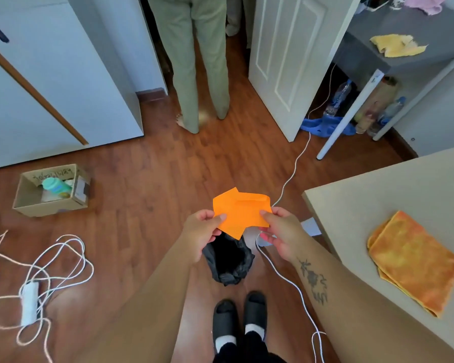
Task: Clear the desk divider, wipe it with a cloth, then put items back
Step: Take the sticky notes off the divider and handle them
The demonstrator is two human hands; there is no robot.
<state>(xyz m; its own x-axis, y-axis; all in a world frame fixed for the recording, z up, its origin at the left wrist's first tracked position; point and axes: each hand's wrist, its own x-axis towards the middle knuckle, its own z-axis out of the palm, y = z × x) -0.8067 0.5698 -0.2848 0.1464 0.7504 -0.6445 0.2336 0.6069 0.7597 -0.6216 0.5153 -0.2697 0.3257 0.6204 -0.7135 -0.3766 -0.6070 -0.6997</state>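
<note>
Bare forearms, a dark tattoo (313, 281) on the right; black slippers (240, 320) over white socks.

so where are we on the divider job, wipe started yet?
Can't confirm any wiping; the divider isn't in view. In hand: left hand and right hand pinch orange paper above the black-lined bin, likely binning clutter, so probably mid-clearing. The orange cloth lies folded on the beige desk, untouched now. Left: wiping, then putting items back.
</note>
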